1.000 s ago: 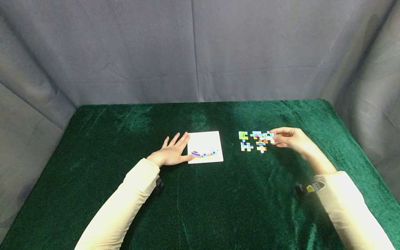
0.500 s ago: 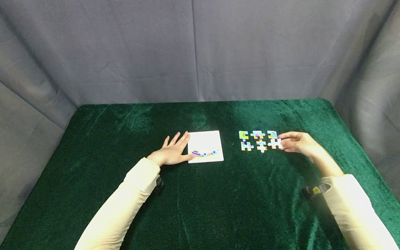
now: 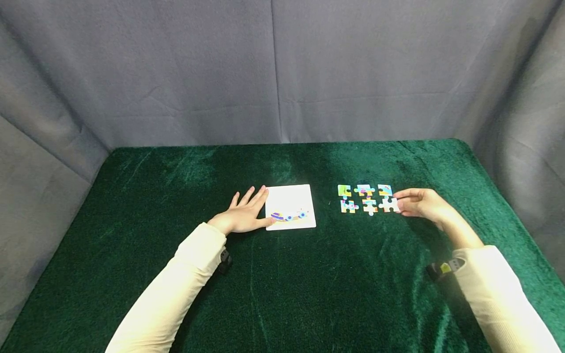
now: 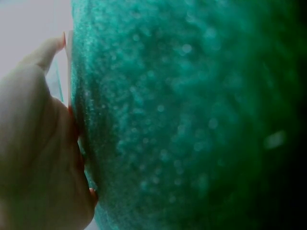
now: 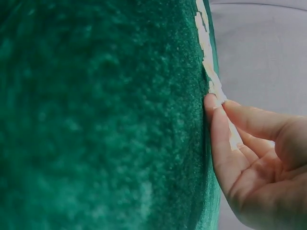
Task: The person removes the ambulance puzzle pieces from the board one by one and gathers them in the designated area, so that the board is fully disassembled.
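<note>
Six cardboard-thin puzzle pieces (image 3: 364,190) with bright blue, pink and orange printing lie in two rows of three on the green cloth (image 3: 282,279), at three o'clock from one white board (image 3: 289,200) printed with purple-and-blue wheeled shapes. A green-marked piece (image 3: 343,190) sits at the group's ten o'clock. At four o'clock, the right hand (image 3: 424,203) pinches a pale piece (image 3: 390,205); the left hand (image 3: 242,215) lies flat, fingers spread, on the board's nine o'clock edge.
</note>
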The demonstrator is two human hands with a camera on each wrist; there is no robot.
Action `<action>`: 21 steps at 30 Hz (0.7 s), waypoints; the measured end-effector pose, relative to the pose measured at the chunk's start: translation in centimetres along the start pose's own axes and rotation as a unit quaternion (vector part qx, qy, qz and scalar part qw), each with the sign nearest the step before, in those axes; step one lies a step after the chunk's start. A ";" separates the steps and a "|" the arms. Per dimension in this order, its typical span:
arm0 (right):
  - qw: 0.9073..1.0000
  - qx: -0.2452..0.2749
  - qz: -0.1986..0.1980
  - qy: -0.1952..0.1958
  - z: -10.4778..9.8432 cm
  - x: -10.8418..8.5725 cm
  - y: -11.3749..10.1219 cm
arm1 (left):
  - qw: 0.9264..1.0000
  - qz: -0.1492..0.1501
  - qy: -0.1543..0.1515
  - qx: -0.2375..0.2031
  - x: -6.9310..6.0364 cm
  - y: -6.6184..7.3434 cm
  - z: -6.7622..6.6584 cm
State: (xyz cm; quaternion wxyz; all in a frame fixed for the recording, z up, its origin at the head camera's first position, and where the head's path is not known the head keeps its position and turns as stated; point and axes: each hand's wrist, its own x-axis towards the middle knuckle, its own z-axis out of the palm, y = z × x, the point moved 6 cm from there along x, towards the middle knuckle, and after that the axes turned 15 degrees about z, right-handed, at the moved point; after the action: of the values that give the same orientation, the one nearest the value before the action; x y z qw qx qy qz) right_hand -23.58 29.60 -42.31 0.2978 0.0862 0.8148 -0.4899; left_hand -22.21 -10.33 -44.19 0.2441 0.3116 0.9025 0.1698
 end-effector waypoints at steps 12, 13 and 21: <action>1.000 -0.015 0.013 0.006 -0.2 0.3 0.4 | 1.000 0.004 0.004 -0.003 -0.1 0.2 -0.1; 1.000 -0.013 0.014 0.006 -0.3 0.3 0.5 | 1.000 0.003 0.003 -0.003 -0.1 0.3 -0.1; 0.999 -0.033 0.003 0.028 -0.7 0.1 0.2 | 1.000 0.004 0.006 -0.001 0.0 0.1 -0.1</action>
State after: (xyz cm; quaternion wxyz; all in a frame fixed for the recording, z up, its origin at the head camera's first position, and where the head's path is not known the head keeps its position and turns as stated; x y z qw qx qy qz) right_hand -23.85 30.27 -42.35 0.2789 0.0921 0.8382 -0.4596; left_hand -22.20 -10.31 -44.02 0.2381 0.3139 0.9025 0.1740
